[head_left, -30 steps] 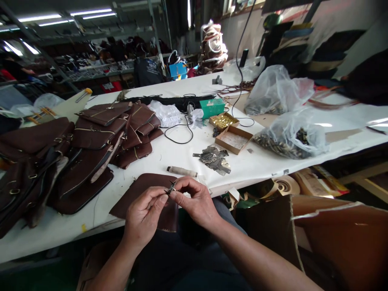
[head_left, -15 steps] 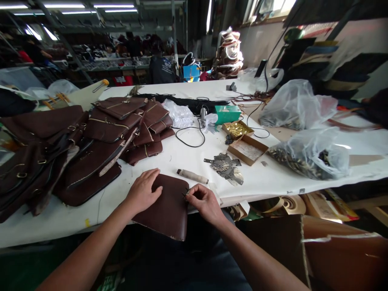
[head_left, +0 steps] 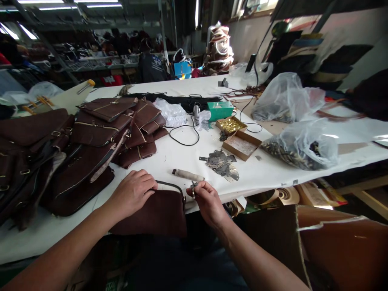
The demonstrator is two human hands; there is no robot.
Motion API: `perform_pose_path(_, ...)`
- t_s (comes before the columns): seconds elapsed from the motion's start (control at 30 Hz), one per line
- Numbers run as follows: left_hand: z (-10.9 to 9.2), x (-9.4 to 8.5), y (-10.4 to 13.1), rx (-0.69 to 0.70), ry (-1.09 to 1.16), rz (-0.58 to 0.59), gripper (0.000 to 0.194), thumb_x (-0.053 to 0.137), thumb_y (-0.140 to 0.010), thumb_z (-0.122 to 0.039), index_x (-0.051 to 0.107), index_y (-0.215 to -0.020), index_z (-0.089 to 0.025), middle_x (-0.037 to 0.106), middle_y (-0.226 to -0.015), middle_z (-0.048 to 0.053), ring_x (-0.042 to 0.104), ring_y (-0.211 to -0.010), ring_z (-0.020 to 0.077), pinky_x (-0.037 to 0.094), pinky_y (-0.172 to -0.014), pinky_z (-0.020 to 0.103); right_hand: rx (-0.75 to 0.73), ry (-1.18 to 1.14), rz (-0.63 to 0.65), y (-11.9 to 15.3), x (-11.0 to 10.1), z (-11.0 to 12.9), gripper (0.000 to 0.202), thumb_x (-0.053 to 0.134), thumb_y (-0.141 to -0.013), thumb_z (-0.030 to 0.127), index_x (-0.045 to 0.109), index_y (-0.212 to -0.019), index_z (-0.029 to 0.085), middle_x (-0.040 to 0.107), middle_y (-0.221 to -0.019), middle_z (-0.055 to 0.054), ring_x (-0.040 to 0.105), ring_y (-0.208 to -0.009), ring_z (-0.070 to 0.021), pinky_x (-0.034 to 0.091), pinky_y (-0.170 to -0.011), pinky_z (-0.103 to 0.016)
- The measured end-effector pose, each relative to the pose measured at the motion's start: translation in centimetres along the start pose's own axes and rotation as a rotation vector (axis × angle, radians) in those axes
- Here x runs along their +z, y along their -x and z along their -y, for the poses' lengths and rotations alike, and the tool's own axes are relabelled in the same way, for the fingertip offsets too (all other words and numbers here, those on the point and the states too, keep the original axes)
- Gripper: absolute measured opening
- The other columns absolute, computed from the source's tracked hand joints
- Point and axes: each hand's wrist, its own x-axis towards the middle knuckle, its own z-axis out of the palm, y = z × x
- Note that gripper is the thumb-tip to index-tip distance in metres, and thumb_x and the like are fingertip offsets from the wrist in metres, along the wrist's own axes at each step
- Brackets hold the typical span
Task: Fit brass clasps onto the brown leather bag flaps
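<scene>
A dark brown leather piece [head_left: 154,214] with a black edge along its far side lies at the near edge of the white table, its lower part over the edge. My left hand [head_left: 135,194] is closed on its upper left edge. My right hand [head_left: 209,202], just off its right corner, pinches a small metal part [head_left: 193,190]. Beyond the hands lies a wrapped rod-like tool [head_left: 188,175]. Flat grey metal plates [head_left: 222,165] are heaped to the right of it.
Brown leather bags [head_left: 100,133] are piled on the left. A box of gold-coloured pieces [head_left: 230,124], an open cardboard box [head_left: 242,144], a green box [head_left: 220,110] and plastic bags [head_left: 303,149] stand on the right. A large carton [head_left: 333,242] is at the lower right.
The leather piece has tipped, and its black far edge now shows. My left hand has closed on its edge. My right hand has moved slightly away from the corner with the small metal part.
</scene>
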Motion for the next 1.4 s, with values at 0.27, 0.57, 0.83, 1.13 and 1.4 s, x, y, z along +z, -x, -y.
perform_pose_path(0.27,-6.8,-6.7,4.5,0.235,0.057,-0.356,0.032,0.055,-0.092,0.01,0.063,-0.099,-0.02,0.081,-0.117,0.005,0.066,-0.131,0.0246,0.051,-0.114,0.046,0.101,-0.213,0.204,3.9,2.2,3.3,0.032,0.095,-0.075,0.039,0.067,-0.077,0.023,0.075,-0.08,-0.002,0.074,-0.097,-0.0237,0.052,-0.104,-0.041)
perform_pose_path(0.57,-3.9,-0.3,2.6,0.206,0.171,-0.361,0.029,0.05,-0.103,-0.009,0.071,-0.119,-0.02,0.077,-0.132,0.011,0.062,-0.141,0.0254,0.054,-0.116,0.043,-0.039,0.088,0.481,6.9,4.3,4.3,0.025,0.091,-0.083,0.036,0.071,-0.086,0.021,0.076,-0.091,-0.005,0.07,-0.088,-0.0207,0.051,-0.08,-0.032)
perform_pose_path(0.83,-0.9,4.4,4.1,-0.324,0.526,0.033,0.034,0.051,-0.092,-0.023,0.081,-0.106,-0.021,0.081,-0.104,0.007,0.076,-0.1,0.0271,0.062,-0.091,0.037,0.001,0.208,0.284,-0.1,2.0,-3.8,0.029,0.089,-0.082,0.041,0.068,-0.082,0.021,0.072,-0.079,-0.001,0.067,-0.076,-0.0172,0.049,-0.077,-0.03)
perform_pose_path(1.13,-6.8,7.3,3.7,-0.804,1.011,-0.264,0.04,0.071,-0.085,-0.043,0.071,-0.117,-0.02,0.081,-0.102,0.008,0.077,-0.098,0.0288,0.06,-0.086,0.037,-0.016,0.36,0.31,-0.5,3.1,-2.8,0.032,0.086,-0.083,0.046,0.066,-0.084,0.021,0.073,-0.078,-0.002,0.065,-0.072,-0.0178,0.052,-0.072,-0.031)
perform_pose_path(1.4,-6.4,1.7,4.1,-0.696,1.284,-0.121,0.06,0.075,-0.089,-0.043,0.064,-0.143,-0.017,0.08,-0.124,0.009,0.076,-0.109,0.0299,0.061,-0.09,0.037,-0.283,0.716,0.455,1.1,4.3,1.7,0.016,0.074,-0.096,0.036,0.072,-0.093,0.021,0.074,-0.09,-0.003,0.065,-0.083,-0.018,0.05,-0.079,-0.031)
